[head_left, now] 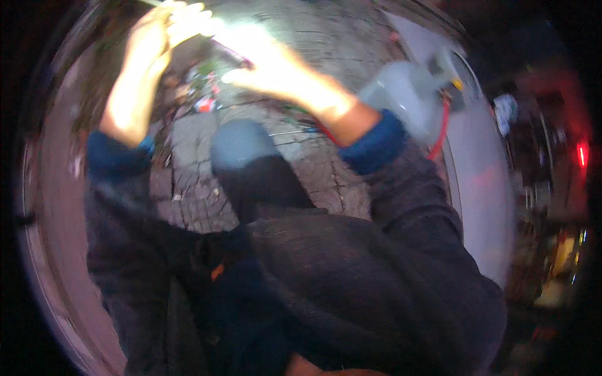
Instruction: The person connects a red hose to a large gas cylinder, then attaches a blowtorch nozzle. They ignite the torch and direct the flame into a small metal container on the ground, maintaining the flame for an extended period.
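Note:
Strong white light washes out both of my hands at the upper left. My left hand (164, 31) is raised with its fingers bent; what they hold, if anything, is lost in the glare. Beside it, my right hand (260, 62) closes around a thin object with a dark, purplish edge (232, 50), its thumb below. Glare hides most of that object, so its kind does not show. Under my right forearm, a thin metal rod with a blue end (291, 132) lies on the paving.
A grey gas cylinder (401, 94) with a yellow-tipped valve and a red hose (443, 128) is to the right, by a pale ledge (483, 207). Colourful litter (204, 103) lies on the cracked stone paving (194, 147). My bent knee (244, 144) is in the middle.

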{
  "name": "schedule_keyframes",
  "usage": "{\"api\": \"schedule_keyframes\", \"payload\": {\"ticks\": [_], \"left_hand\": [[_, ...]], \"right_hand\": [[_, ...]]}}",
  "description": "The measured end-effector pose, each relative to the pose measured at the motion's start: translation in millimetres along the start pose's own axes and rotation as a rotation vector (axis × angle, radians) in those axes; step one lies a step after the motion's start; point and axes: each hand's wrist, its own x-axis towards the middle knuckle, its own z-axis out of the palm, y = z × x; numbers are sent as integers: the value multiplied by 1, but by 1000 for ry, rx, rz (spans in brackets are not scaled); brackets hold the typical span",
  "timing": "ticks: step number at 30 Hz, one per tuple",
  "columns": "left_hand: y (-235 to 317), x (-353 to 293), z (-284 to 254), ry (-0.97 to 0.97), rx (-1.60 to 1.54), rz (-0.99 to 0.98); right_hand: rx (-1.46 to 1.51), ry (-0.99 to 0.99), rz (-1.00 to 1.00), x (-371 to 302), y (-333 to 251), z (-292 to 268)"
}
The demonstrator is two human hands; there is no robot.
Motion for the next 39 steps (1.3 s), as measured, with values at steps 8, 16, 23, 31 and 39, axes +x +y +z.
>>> {"api": "schedule_keyframes", "payload": {"ticks": [8,16,23,31,39], "left_hand": [[17,-37,98,-525,-144,-229],[-29,-64,64,-480,-8,-496],[-56,-59,21,-385,122,-572],[-58,-78,3,-361,131,-532],[-82,-66,-13,-262,169,-594]], "right_hand": [[103,109,535,-104,-14,-87],[-58,206,977,-206,45,-288],[107,414,1179,-248,135,-330],[193,543,1235,-227,207,-337],[228,644,1237,-226,235,-367]]}}
